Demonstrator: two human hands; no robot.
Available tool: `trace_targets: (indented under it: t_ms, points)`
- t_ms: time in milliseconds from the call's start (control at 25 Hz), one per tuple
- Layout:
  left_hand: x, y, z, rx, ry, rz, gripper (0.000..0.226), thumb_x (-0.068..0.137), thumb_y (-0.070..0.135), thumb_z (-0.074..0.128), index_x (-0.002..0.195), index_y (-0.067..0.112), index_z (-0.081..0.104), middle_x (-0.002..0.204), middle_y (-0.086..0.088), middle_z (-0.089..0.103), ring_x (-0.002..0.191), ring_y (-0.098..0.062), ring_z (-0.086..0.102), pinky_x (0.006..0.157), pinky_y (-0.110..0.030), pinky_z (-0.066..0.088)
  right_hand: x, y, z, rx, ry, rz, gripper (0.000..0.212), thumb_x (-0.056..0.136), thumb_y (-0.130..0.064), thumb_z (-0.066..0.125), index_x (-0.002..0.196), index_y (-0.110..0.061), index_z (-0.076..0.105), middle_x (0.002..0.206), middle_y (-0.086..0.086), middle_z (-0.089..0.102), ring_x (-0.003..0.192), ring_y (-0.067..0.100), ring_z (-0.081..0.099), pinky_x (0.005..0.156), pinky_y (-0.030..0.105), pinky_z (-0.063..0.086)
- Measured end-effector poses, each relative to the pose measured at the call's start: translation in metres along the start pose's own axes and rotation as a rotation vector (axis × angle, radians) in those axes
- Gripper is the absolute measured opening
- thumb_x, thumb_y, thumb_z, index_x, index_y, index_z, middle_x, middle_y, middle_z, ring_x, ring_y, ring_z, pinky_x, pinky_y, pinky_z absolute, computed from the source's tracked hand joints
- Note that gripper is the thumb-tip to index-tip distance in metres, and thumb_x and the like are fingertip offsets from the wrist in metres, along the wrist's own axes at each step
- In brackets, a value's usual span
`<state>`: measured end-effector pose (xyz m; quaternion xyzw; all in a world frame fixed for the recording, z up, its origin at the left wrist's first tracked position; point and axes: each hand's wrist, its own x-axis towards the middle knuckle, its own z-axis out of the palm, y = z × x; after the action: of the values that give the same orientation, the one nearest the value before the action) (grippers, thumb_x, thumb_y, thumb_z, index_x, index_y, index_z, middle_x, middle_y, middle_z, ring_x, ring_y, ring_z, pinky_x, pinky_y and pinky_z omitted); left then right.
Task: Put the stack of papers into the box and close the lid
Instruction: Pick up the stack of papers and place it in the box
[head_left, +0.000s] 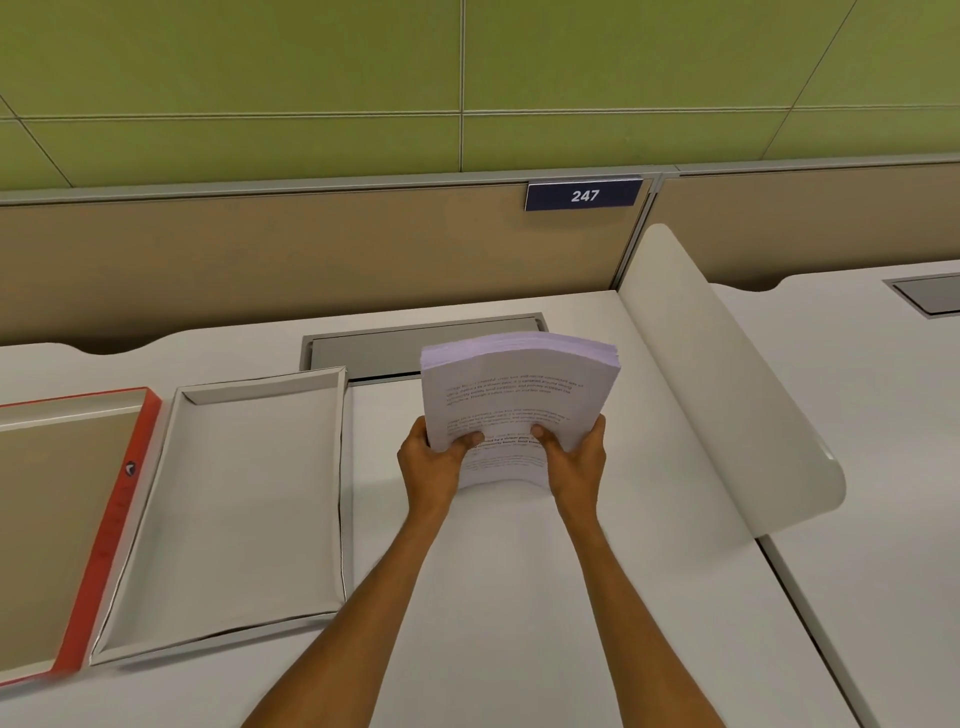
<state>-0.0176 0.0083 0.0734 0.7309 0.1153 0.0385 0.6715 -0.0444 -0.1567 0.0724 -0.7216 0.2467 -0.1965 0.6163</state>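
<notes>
Green wall panels and a tan partition with one "247" sign (584, 195) rise behind the white surface (498, 597). From the head view, one stack of papers (519, 395) is held above the surface at centre-right, printed side up, long axis running away from the person and its far end bowed upward, while the left hand (434, 462) and right hand (571, 457) have their fingers closed on its near corners. Left of it lie one open white box (343, 467) and, farther left, one red-edged lid (111, 519), both lengthwise away from the person.
</notes>
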Motion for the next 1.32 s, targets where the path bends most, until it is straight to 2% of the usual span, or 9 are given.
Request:
trace_targets:
  t_ms: [120, 160, 240, 320, 520, 680, 920, 1120, 1320]
  points:
    - [0.004, 0.009, -0.001, 0.072, -0.004, -0.033, 0.041, 0.069, 0.029, 0.088, 0.100, 0.027, 0.061, 0.094, 0.015, 0.068, 0.082, -0.010, 0.070, 0.053, -0.009, 0.053, 0.007, -0.016, 0.003, -0.070, -0.011, 0.042, 0.053, 0.077, -0.015, 0.082, 0.111, -0.021, 0.042, 0.101, -0.011, 0.060, 0.093, 0.012, 0.066, 0.055, 0.007, 0.052]
    - [0.007, 0.013, -0.001, 0.117, -0.008, -0.044, 0.041, 0.070, 0.032, 0.087, 0.101, 0.026, 0.061, 0.095, 0.012, 0.069, 0.080, -0.010, 0.069, 0.052, -0.011, 0.052, 0.010, -0.023, 0.004, -0.127, -0.011, 0.074, 0.053, 0.076, -0.017, 0.083, 0.111, -0.019, 0.043, 0.103, -0.005, 0.061, 0.094, 0.019, 0.067, 0.056, 0.009, 0.053]
    - [0.014, 0.019, -0.003, 0.225, -0.024, -0.080, 0.043, 0.072, 0.035, 0.086, 0.104, 0.020, 0.062, 0.103, 0.002, 0.071, 0.079, -0.013, 0.068, 0.058, -0.017, 0.054, 0.016, -0.032, 0.004, -0.296, -0.026, 0.134, 0.057, 0.074, -0.022, 0.085, 0.116, -0.010, 0.048, 0.113, 0.008, 0.064, 0.102, 0.028, 0.067, 0.070, 0.021, 0.054]
    - [0.020, 0.021, -0.005, 0.323, -0.058, -0.126, 0.047, 0.075, 0.035, 0.083, 0.112, 0.013, 0.063, 0.112, -0.006, 0.072, 0.085, -0.020, 0.070, 0.065, -0.025, 0.056, 0.020, -0.035, 0.005, -0.441, -0.082, 0.203, 0.061, 0.075, -0.027, 0.085, 0.119, -0.004, 0.050, 0.121, 0.013, 0.064, 0.108, 0.031, 0.066, 0.078, 0.031, 0.053]
    - [0.021, 0.014, -0.018, 0.395, -0.080, -0.202, 0.047, 0.078, 0.032, 0.081, 0.116, 0.010, 0.063, 0.119, -0.011, 0.071, 0.097, -0.029, 0.072, 0.073, -0.035, 0.059, 0.012, -0.033, 0.016, -0.505, -0.179, 0.278, 0.054, 0.077, -0.027, 0.084, 0.112, -0.002, 0.050, 0.119, 0.015, 0.065, 0.103, 0.031, 0.067, 0.079, 0.036, 0.058]
    - [0.025, 0.012, -0.036, 0.400, -0.074, -0.226, 0.045, 0.078, 0.030, 0.081, 0.115, 0.009, 0.065, 0.118, -0.012, 0.072, 0.095, -0.029, 0.072, 0.071, -0.034, 0.059, 0.002, -0.034, 0.032, -0.518, -0.199, 0.275, 0.053, 0.077, -0.027, 0.083, 0.110, -0.003, 0.050, 0.119, 0.014, 0.066, 0.103, 0.031, 0.067, 0.074, 0.034, 0.055]
    - [0.036, 0.012, -0.076, 0.371, -0.043, -0.253, 0.044, 0.076, 0.027, 0.083, 0.112, 0.008, 0.068, 0.117, -0.013, 0.073, 0.092, -0.027, 0.071, 0.069, -0.033, 0.059, -0.016, -0.039, 0.069, -0.514, -0.250, 0.278, 0.052, 0.078, -0.029, 0.082, 0.109, -0.004, 0.050, 0.118, 0.014, 0.066, 0.101, 0.031, 0.069, 0.080, 0.038, 0.059]
    - [0.045, 0.007, -0.120, 0.348, -0.013, -0.277, 0.044, 0.076, 0.027, 0.084, 0.113, 0.008, 0.069, 0.117, -0.014, 0.073, 0.095, -0.031, 0.072, 0.077, -0.041, 0.061, -0.040, -0.045, 0.106, -0.515, -0.287, 0.272, 0.053, 0.078, -0.028, 0.082, 0.112, -0.004, 0.049, 0.120, 0.014, 0.065, 0.104, 0.032, 0.068, 0.083, 0.040, 0.059]
    - [0.055, 0.002, -0.170, 0.320, 0.009, -0.292, 0.040, 0.075, 0.026, 0.084, 0.109, 0.009, 0.070, 0.115, -0.013, 0.074, 0.090, -0.028, 0.072, 0.072, -0.037, 0.061, -0.066, -0.049, 0.149, -0.514, -0.323, 0.260, 0.055, 0.078, -0.029, 0.082, 0.114, -0.003, 0.050, 0.121, 0.015, 0.065, 0.106, 0.032, 0.068, 0.084, 0.041, 0.059]
